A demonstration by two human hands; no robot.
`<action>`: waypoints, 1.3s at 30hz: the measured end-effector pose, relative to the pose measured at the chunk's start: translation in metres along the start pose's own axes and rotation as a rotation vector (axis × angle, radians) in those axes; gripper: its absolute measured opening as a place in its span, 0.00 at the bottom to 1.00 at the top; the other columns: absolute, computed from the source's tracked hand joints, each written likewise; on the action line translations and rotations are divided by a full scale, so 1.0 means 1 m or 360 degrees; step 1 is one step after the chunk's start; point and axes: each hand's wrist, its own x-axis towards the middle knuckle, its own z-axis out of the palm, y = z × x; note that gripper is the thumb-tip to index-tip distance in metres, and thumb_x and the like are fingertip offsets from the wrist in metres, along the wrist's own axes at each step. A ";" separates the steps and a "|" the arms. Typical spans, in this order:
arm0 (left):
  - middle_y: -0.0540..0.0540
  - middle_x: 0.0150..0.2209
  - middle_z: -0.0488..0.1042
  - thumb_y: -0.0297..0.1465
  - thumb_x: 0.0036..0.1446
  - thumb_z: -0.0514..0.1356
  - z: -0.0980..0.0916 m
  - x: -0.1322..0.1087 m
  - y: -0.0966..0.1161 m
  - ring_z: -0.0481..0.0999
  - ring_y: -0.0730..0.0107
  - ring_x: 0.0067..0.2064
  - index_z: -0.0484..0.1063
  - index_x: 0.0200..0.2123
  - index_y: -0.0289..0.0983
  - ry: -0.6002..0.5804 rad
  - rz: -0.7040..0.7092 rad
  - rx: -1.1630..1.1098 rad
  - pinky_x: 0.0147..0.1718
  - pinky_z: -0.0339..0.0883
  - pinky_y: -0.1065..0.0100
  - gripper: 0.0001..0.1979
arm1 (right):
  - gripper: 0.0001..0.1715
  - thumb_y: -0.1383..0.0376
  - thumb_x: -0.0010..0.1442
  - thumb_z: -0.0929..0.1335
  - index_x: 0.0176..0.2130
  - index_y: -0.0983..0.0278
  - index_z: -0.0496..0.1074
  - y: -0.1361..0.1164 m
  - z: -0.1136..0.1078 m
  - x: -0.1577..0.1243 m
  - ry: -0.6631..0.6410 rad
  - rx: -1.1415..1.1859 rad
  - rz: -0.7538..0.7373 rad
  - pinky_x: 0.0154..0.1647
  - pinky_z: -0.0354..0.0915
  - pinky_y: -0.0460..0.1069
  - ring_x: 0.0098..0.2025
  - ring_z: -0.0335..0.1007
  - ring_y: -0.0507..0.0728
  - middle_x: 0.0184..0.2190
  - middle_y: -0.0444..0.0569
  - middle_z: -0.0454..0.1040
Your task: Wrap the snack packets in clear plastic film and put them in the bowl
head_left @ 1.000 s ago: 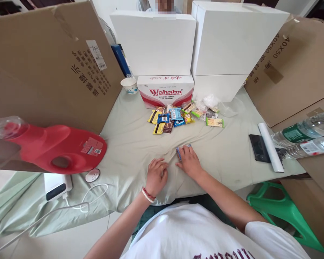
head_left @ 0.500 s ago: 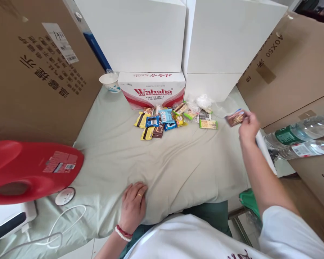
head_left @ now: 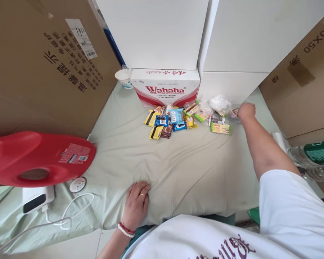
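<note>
My left hand [head_left: 137, 201] lies flat on the pale green cloth [head_left: 189, 169] near its front edge, with nothing under the fingers that I can see. At the far right my right hand [head_left: 247, 111] is closed on a small brown snack packet [head_left: 235, 112], mostly hidden by the fingers. Left of it are a crumpled clear plastic bag [head_left: 220, 104] and a green-and-cream snack packet [head_left: 221, 128]. Several more wrapped snacks lie in a pile, among them a light blue packet [head_left: 176, 116], a yellow packet [head_left: 156, 132] and a dark blue packet [head_left: 161, 120].
A Wahaha water carton [head_left: 166, 88] stands behind the pile, with a paper cup [head_left: 124, 78] beside it. Large cardboard boxes [head_left: 54, 97] flank the cloth. At left are a red jug [head_left: 56, 154], a white device [head_left: 39, 198] and a cable [head_left: 91, 201]; plastic bottles [head_left: 318, 153] lie at right.
My right hand has moved farther back and toward the plastic bag with the brown packet. My left hand stays on the cloth. The camera view has shifted to the right.
</note>
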 end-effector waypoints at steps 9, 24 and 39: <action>0.42 0.48 0.79 0.21 0.63 0.53 -0.001 0.001 -0.001 0.77 0.57 0.54 0.74 0.47 0.40 -0.0015 0.0007 -0.0114 0.59 0.68 0.49 0.15 | 0.24 0.60 0.67 0.65 0.59 0.66 0.72 -0.058 0.009 -0.084 -0.0266 0.0073 -0.0906 0.54 0.62 0.57 0.54 0.64 0.65 0.51 0.58 0.75; 0.36 0.53 0.75 0.57 0.62 0.59 -0.002 0.054 0.069 0.78 0.57 0.52 0.74 0.49 0.38 -0.0336 -0.1244 -0.2527 0.38 0.76 0.65 0.29 | 0.19 0.54 0.49 0.76 0.38 0.60 0.73 -0.074 -0.066 -0.357 -0.1237 0.2062 0.0616 0.28 0.63 0.46 0.30 0.65 0.52 0.33 0.43 0.73; 0.52 0.29 0.73 0.49 0.45 0.73 0.041 0.094 0.078 0.74 0.75 0.31 0.70 0.34 0.37 -0.0343 -0.1231 -0.2618 0.34 0.68 0.69 0.25 | 0.23 0.46 0.51 0.78 0.35 0.60 0.74 -0.024 -0.087 -0.396 -0.1095 0.1967 0.0627 0.39 0.69 0.49 0.35 0.69 0.53 0.33 0.43 0.74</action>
